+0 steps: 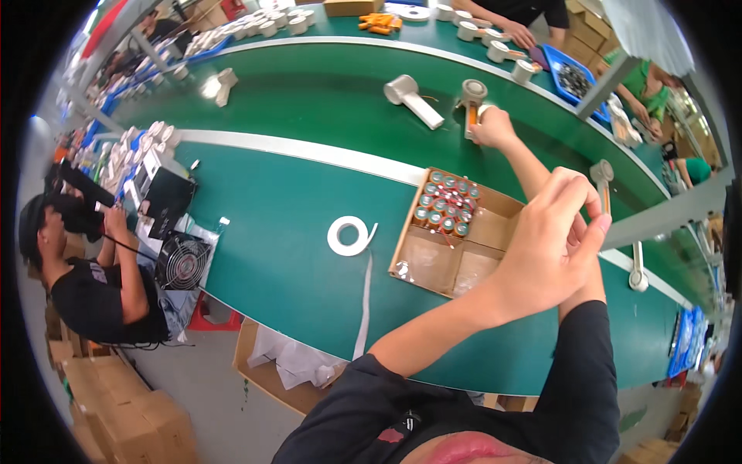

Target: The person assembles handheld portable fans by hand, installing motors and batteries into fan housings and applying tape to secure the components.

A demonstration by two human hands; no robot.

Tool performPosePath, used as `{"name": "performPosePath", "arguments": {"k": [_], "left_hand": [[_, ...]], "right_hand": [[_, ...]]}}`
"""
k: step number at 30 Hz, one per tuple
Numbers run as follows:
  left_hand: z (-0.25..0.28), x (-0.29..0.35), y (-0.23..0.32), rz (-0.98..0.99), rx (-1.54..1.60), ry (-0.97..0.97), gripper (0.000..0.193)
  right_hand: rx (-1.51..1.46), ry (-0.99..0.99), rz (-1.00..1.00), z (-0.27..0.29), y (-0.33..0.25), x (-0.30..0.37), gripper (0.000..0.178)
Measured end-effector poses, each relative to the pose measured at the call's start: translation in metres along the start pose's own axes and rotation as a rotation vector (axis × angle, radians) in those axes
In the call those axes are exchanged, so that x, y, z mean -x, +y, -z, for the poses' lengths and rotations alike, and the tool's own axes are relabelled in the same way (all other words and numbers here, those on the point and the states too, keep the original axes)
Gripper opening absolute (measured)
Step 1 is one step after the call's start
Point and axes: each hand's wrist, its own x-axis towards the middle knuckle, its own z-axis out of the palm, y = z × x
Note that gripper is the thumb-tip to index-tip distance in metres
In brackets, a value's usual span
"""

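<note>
You were in a factory, on what looked like an assembly floor. A long green conveyor belt [309,85] with pale edges curved past your green tabletop [263,209], and white handled units [421,108] of one kind lay spaced along it. More of the same stood in rows on the far side, near a blue tray [573,80] of small dark parts. Before you sat an open carton of wired cylindrical cells [448,203]. Co-workers [100,286] were posted around the line, one in green [653,93], and brown cardboard boxes [154,417] were stacked on the grey floor [189,363].
</note>
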Motion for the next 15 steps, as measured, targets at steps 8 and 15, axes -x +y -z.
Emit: {"name": "performPosePath", "arguments": {"k": [8, 15], "left_hand": [[0.006, 0.002, -0.001, -0.051, 0.000, 0.056, 0.007], [-0.001, 0.011, 0.012, -0.048, 0.022, -0.033, 0.024]], "right_hand": [[-0.151, 0.125, 0.383, -0.021, -0.100, 0.036, 0.029], [-0.080, 0.217, 0.343, -0.050, -0.109, 0.023, 0.029]]}}
